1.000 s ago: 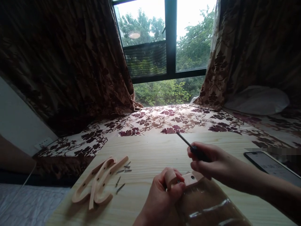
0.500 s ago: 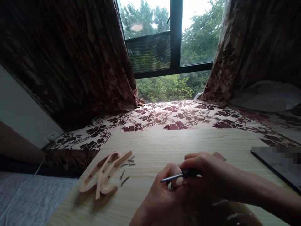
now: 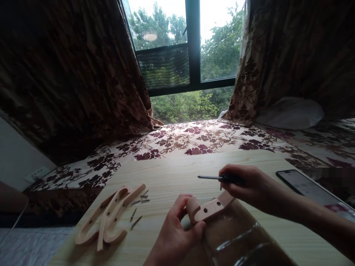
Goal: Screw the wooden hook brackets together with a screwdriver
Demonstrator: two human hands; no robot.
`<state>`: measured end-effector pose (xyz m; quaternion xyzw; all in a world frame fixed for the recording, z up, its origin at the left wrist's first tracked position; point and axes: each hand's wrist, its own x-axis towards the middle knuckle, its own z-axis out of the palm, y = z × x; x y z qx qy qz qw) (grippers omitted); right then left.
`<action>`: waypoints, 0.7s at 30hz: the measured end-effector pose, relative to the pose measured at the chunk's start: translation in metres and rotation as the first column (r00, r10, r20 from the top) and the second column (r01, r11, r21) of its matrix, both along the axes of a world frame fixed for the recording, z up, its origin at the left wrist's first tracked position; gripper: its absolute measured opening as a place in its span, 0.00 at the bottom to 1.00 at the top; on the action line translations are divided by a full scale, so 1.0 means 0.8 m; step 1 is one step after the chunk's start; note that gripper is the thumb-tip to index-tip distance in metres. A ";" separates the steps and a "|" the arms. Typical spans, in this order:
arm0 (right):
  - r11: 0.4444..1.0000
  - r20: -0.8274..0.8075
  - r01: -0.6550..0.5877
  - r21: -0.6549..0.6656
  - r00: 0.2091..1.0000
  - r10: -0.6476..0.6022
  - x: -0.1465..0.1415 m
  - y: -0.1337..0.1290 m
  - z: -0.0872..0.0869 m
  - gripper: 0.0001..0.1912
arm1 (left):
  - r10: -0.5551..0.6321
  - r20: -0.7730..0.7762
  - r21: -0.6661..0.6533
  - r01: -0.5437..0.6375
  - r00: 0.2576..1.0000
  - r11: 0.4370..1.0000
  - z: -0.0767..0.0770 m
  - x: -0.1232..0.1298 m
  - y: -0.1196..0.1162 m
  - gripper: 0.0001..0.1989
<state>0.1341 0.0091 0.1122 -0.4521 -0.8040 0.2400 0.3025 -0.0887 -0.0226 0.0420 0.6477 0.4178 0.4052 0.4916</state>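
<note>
My left hand [image 3: 177,231] pinches the curved end of a light wooden hook [image 3: 212,210] with two dark holes, which lies against a brown, shiny wrapped object [image 3: 238,236]. Above the hook's right part, my right hand [image 3: 246,186] is closed round the black handle of a screwdriver [image 3: 209,177], its metal shaft pointing left. A small screw tip shows just below the handle. On the left of the wooden board [image 3: 166,177] lie several curved wooden hooks [image 3: 111,216], with several loose screws [image 3: 136,221] beside them.
A phone [image 3: 302,184] lies at the board's right side. Behind the board is a ledge with a floral cloth [image 3: 199,138], below a window [image 3: 194,48] between patterned curtains. A white bag [image 3: 291,112] rests at the back right.
My right hand has lifted up and away from my left with the screwdriver. The hook in my left hand now shows clearly. The view has shifted right, bringing the phone further in.
</note>
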 end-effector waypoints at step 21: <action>0.993 -0.079 0.076 0.086 0.994 -0.069 0.004 0.008 -0.043 0.03 | -0.185 0.240 -0.208 0.236 0.953 0.949 0.001 0.000 0.000 0.18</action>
